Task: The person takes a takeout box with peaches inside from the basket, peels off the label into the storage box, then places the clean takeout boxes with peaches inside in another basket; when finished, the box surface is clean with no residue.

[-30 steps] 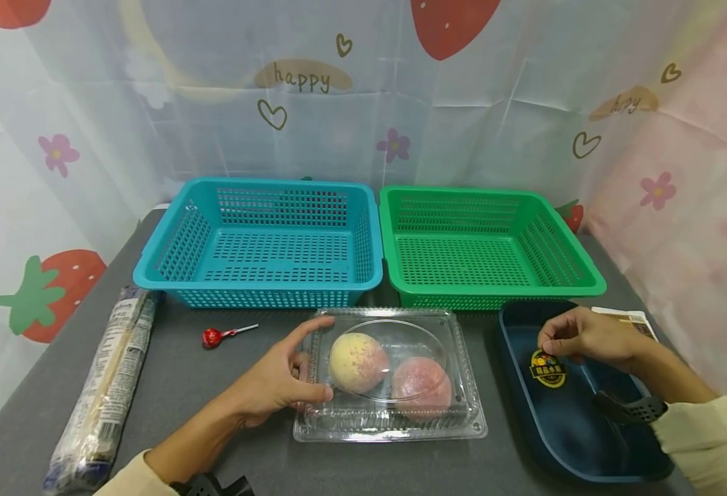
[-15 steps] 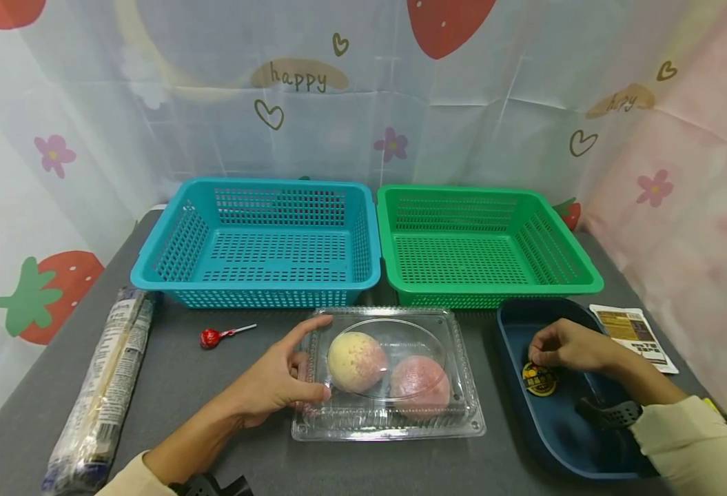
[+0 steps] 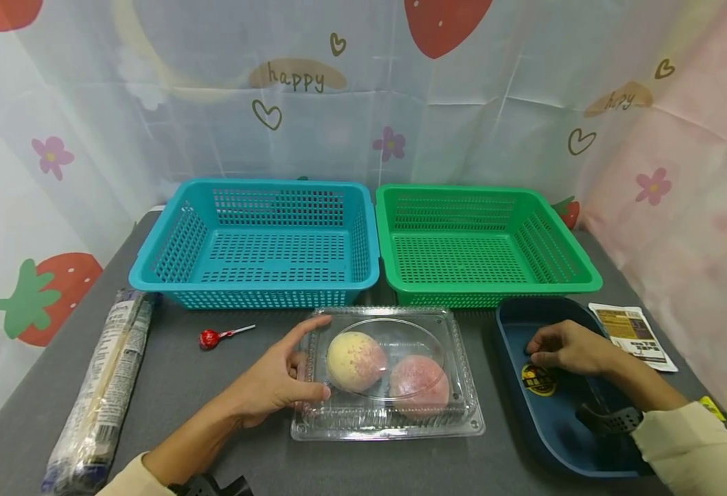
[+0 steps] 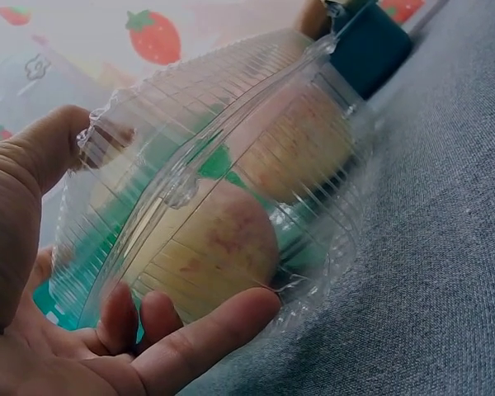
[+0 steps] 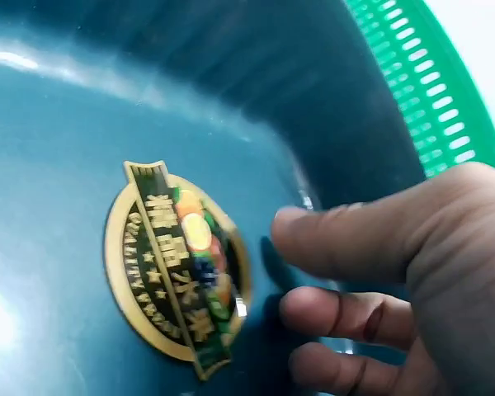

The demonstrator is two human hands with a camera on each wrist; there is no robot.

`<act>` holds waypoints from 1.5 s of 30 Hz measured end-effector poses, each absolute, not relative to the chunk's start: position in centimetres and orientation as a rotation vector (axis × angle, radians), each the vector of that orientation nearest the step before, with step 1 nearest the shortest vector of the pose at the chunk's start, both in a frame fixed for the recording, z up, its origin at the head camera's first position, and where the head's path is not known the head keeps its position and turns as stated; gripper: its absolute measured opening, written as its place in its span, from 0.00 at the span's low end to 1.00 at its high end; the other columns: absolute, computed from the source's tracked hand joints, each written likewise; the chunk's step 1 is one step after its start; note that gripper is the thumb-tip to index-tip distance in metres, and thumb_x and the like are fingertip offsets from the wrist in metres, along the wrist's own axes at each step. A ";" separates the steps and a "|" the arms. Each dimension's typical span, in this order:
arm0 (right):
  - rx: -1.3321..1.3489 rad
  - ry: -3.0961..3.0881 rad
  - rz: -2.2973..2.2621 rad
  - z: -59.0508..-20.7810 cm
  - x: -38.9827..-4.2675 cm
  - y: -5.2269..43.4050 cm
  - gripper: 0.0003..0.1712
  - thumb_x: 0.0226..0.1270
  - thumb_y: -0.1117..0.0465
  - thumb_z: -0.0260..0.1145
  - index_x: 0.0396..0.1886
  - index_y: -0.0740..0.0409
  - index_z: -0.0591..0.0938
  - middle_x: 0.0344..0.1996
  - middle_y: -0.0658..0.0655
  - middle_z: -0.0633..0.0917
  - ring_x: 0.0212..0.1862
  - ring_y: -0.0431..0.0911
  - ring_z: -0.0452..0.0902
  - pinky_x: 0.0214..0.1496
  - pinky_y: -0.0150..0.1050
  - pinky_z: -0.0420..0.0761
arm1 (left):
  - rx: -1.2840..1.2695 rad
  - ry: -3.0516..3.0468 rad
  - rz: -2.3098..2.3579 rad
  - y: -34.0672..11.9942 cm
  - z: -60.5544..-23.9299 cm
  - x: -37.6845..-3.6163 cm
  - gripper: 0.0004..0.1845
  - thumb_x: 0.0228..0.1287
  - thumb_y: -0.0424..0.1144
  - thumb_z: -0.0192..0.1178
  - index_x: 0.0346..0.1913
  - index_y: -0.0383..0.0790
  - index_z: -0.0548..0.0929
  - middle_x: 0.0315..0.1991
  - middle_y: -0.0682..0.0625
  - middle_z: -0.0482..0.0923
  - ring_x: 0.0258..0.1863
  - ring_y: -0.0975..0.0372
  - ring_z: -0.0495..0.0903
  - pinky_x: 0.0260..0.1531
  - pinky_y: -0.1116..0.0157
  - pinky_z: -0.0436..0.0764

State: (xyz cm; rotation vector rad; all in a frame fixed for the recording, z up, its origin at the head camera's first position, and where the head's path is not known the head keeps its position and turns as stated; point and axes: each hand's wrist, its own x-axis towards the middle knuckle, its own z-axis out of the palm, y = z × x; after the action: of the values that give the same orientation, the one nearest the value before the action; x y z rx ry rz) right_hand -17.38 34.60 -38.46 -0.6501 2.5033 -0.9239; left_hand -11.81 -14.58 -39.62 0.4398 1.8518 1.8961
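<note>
A clear plastic clamshell box (image 3: 394, 427) with two peaches (image 3: 357, 362) inside lies at the middle of the table. My left hand (image 3: 276, 375) holds the box at its left side, index finger near the back corner and thumb near the front. In the left wrist view these fingers (image 4: 206, 338) lie against the ribbed plastic. My right hand (image 3: 574, 348) is inside a dark blue tray (image 3: 586, 441), beside a round black-and-gold fruit label (image 5: 173, 264). The label lies on the tray's bottom. Thumb and fingers stand apart from it, with nothing between them.
At the back stand a blue basket (image 3: 254, 284) and a green basket (image 3: 499, 289), side by side. A red lollipop (image 3: 210, 338) lies left of the box. A long plastic-wrapped package (image 3: 105, 393) runs along the left edge. A printed packet (image 3: 636, 334) lies right of the tray.
My right hand has lowered the label into the tray and let it go, drawing slightly away. The left hand stays at the box.
</note>
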 end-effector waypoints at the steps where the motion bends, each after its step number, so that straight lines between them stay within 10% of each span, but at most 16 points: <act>1: -0.642 2.527 -0.912 -38.2 -17.3 34.6 0.06 0.66 0.64 0.65 0.38 0.63 0.83 0.31 0.50 0.83 0.31 0.40 0.77 0.32 0.36 0.78 | 0.439 1.852 1.894 -14.6 -39.7 -11.8 0.54 0.47 0.28 0.74 0.75 0.50 0.54 0.20 0.47 0.66 0.15 0.64 0.70 0.17 0.65 0.76; 31: -0.530 2.888 -1.073 -27.4 -18.7 34.9 0.22 0.69 0.63 0.63 0.62 0.58 0.75 0.51 0.57 0.76 0.37 0.45 0.76 0.28 0.39 0.77 | 0.404 1.844 1.901 -14.5 -39.7 -11.7 0.54 0.46 0.27 0.74 0.75 0.53 0.55 0.20 0.47 0.66 0.15 0.63 0.70 0.18 0.66 0.76; 45: -0.381 2.956 -1.048 -27.0 -20.3 36.4 0.35 0.71 0.59 0.62 0.74 0.57 0.61 0.62 0.65 0.68 0.41 0.30 0.73 0.33 0.34 0.81 | 0.388 1.836 1.902 -14.4 -39.6 -11.7 0.55 0.45 0.27 0.75 0.75 0.54 0.55 0.20 0.48 0.66 0.16 0.63 0.69 0.17 0.66 0.74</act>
State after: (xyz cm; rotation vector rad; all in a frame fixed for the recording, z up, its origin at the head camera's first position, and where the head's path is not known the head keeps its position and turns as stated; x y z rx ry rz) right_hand -20.33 36.40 -26.96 -0.3806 2.9564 -1.0482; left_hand -11.75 -14.42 -39.58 0.3881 1.8359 1.9023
